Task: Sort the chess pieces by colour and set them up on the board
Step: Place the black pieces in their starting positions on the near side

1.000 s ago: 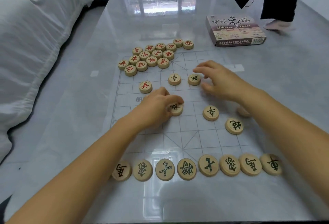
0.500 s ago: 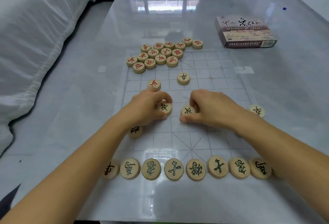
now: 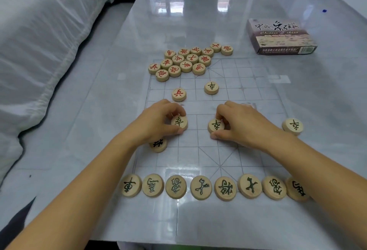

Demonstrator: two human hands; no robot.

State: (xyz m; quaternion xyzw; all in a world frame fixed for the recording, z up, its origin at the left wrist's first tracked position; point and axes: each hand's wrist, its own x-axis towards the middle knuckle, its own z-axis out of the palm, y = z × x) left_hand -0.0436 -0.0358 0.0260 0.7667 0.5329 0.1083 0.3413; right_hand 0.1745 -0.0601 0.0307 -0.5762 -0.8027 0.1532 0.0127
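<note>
While the left hand pinches one black soldier disc between thumb and curled fingers and the right hand pinches a second black soldier disc the same way, both pieces sit on the near half of the board. The step in hand looks like seating black's soldier rank. Next, each disc probably needs nudging onto a line crossing. The far black soldier must then come across, and the edge soldier looks about placed. A black cannon lies partly under the left wrist. Black's back row lines the near edge, eight discs showing, its right end running under the forearm. One red soldier lies alone past the left hand, and the red cluster is bunched at the far left corner, not yet set out. The board is a clear gridded sheet on a glossy pale tabletop that mirrors a window. The game's box lies far right, and white bedding lies along the left.
</note>
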